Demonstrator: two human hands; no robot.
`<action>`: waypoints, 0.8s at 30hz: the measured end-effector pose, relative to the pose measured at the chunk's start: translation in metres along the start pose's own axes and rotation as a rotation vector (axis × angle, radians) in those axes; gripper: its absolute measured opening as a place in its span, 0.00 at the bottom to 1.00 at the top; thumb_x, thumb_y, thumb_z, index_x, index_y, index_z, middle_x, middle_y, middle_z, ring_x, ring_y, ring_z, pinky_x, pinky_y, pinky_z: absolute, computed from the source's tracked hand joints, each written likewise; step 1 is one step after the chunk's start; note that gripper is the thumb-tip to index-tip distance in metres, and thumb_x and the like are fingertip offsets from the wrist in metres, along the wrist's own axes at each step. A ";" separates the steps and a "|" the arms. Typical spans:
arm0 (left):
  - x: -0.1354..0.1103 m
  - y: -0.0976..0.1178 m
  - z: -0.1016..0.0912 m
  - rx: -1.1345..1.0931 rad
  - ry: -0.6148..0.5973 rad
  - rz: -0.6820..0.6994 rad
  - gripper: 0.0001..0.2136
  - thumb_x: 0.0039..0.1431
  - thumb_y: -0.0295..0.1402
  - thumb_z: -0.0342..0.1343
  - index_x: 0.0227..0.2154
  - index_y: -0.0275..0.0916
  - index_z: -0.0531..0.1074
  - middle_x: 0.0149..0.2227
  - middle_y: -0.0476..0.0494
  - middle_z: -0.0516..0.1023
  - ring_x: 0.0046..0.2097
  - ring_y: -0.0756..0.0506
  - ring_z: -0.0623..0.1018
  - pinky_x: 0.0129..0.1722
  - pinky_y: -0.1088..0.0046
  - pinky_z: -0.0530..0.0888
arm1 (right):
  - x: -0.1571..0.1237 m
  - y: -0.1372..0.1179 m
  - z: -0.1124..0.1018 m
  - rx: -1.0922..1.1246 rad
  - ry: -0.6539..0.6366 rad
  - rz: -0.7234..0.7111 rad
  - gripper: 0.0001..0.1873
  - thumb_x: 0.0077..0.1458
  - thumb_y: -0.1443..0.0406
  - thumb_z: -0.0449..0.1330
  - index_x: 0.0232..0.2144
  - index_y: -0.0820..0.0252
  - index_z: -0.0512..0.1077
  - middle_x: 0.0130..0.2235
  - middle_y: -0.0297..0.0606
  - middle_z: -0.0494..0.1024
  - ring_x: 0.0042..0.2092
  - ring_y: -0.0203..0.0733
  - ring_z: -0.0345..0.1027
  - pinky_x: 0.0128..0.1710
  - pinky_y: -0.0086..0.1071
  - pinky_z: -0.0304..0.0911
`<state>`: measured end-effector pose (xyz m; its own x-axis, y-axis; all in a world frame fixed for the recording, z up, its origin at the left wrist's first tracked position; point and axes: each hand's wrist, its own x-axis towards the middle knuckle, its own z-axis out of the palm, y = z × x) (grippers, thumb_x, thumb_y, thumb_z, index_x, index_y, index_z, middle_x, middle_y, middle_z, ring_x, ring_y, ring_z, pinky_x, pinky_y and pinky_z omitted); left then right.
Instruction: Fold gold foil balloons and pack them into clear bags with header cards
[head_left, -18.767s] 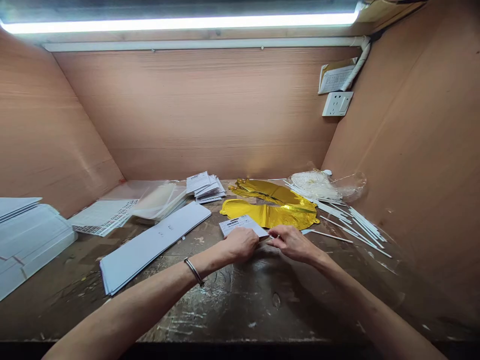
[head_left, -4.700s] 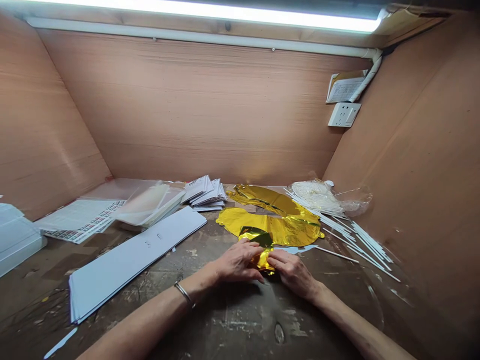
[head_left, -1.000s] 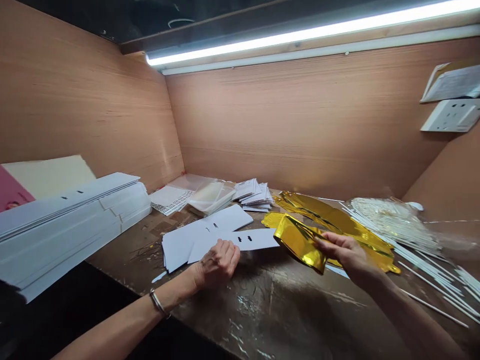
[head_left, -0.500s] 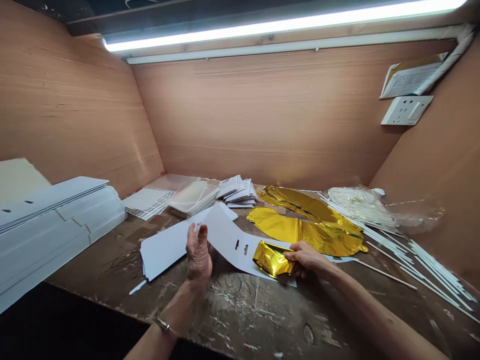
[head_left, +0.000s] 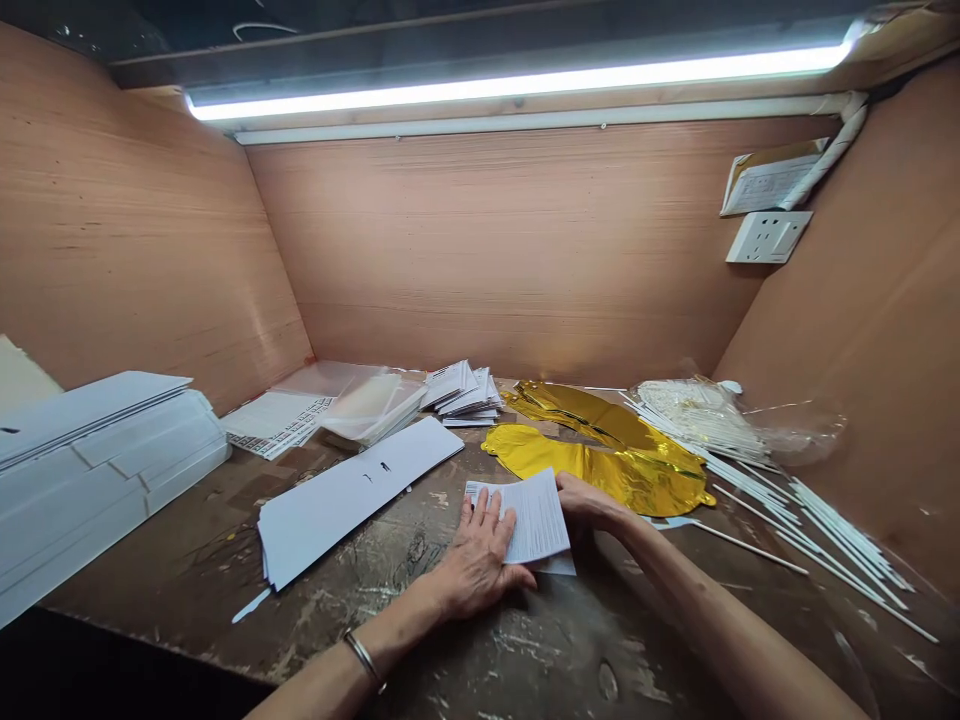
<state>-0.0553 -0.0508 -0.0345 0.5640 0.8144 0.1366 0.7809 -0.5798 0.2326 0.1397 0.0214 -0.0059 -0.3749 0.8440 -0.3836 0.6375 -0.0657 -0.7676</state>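
A white card (head_left: 536, 515) with fine printed text and a barcode lies folded over in front of me, with a lower layer showing beneath its near edge. My left hand (head_left: 480, 550) presses flat on its left part, fingers stretched and thumb out. At the card's right edge, my right hand (head_left: 585, 500) is curled around it, its fingertips hidden behind the card. The folded gold foil piece seen earlier is out of sight. Just beyond the right hand, gold foil balloons (head_left: 570, 455) are spread flat. To the left lies a stack of long white cards (head_left: 345, 505) with punched slots.
White sticks (head_left: 847, 535) and a clear plastic bag (head_left: 806, 435) lie on the right. At the back are small printed cards (head_left: 465, 390), clear plastic sleeves (head_left: 375, 410) and a barcode sheet (head_left: 274, 425). A large white stack (head_left: 112, 460) stands left, near the table's front edge.
The slotted card has been folded over, and its printed side now faces up. My left hand has moved right onto it. The gold foil piece in my right hand has gone from view.
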 end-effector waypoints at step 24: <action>0.028 -0.011 -0.010 -1.512 0.419 -0.751 0.09 0.35 0.20 0.54 0.25 0.32 0.67 0.21 0.48 0.73 0.23 0.49 0.72 0.22 0.74 0.69 | -0.007 0.026 0.014 -0.381 0.353 -0.368 0.25 0.45 0.62 0.54 0.48 0.61 0.58 0.39 0.41 0.66 0.39 0.41 0.62 0.39 0.34 0.57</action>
<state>-0.0505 -0.0215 -0.0233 -0.0664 0.9655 -0.2518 -0.2389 0.2297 0.9435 0.1498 0.0069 -0.0306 -0.4121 0.9041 0.1133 0.7280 0.4015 -0.5557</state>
